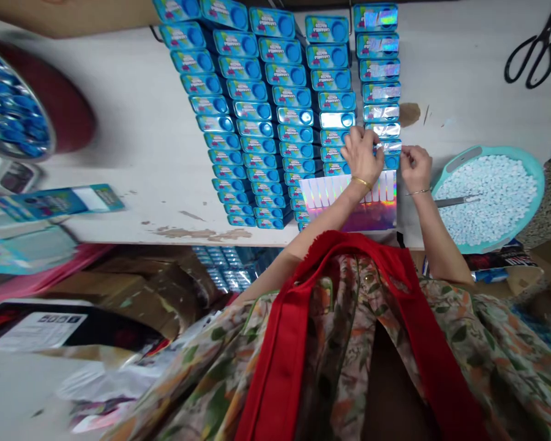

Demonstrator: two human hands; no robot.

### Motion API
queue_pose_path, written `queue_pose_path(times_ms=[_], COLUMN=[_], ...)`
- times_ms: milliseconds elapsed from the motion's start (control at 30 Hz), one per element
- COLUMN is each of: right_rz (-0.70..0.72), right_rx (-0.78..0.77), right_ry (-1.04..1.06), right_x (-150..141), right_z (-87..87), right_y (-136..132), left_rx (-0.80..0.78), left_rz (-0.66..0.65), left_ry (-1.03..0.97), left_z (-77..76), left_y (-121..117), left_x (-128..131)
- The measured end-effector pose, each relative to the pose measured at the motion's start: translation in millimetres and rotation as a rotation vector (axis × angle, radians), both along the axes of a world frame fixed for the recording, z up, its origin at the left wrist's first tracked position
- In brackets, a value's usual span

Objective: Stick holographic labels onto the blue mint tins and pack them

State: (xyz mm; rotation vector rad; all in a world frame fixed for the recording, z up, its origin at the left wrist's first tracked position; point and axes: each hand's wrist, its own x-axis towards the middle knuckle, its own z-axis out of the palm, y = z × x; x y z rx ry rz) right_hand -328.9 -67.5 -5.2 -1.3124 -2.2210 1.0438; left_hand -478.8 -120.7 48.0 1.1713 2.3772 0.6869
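Observation:
My left hand [364, 154], fingers bent, is at the left end of a shiny holographic sticker [390, 146] on a small blue tin in the rightmost column. My right hand [416, 166] pinches at the sticker's right end, thumb and forefinger together. Its fingertips are partly hidden. Farther up that column, several blue tins [380, 68] carry similar strips across their tops. A bare blue tin [391, 162] is just below the sticker. Beneath my left forearm lies a holographic sticker sheet [349, 215] with rows of pale strips, partly covering the tins.
Several columns of printed blue tins [245, 90] stand to the left. On the right are a turquoise basin [539, 177] of small white pellets, holding a metal utensil [454, 201], and black scissors [535, 58]. A red tub [73, 110] of blue-wrapped pieces and a flat blue carton [64, 202] are left.

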Motion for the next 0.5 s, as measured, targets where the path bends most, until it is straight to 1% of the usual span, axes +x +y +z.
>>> queue_pose_path(times_ms=[67,133,167,200,267,333,367,400,433,500], right_rz=[-0.051,-0.040,-0.033,-0.037,-0.087,-0.169,-0.206,-0.238,-0.267,-0.314], right_rx=[-0.017,-0.033,-0.035,-0.032,-0.025,-0.042,-0.071,-0.113,-0.159,-0.247], right_ry=[-0.039,-0.078,-0.081,-0.069,-0.005,0.081,0.119,0.149,0.171,0.199], right_x=[0,0,1,3,10,20,25,29,32,34], right_z=[-0.2,-0.4,-0.4,0.0,2.4,6.8,9.0,10.8,11.7,10.3], right_y=[-3,-1,0,0,-6,-24,-36,-50,-64,-87], left_rx=[0.045,0.115,0.147,0.173,0.215,0.251,0.261,0.255,0.236,0.188], left_rz=[-0.014,-0.034,-0.048,-0.069,-0.130,-0.182,-0.177,-0.146,-0.087,0.071], left_ry=[0.009,0.012,0.010,0.005,-0.012,-0.018,-0.002,0.026,0.055,0.096], left_z=[-7.3,-13.7,-14.6,-13.2,-3.6,10.3,16.3,20.5,22.4,20.8], left_y=[1,2,1,-1,-15,-42,-60,-80,-100,-139], left_x=[1,-2,-7,-13,-33,-59,-73,-87,-99,-116])
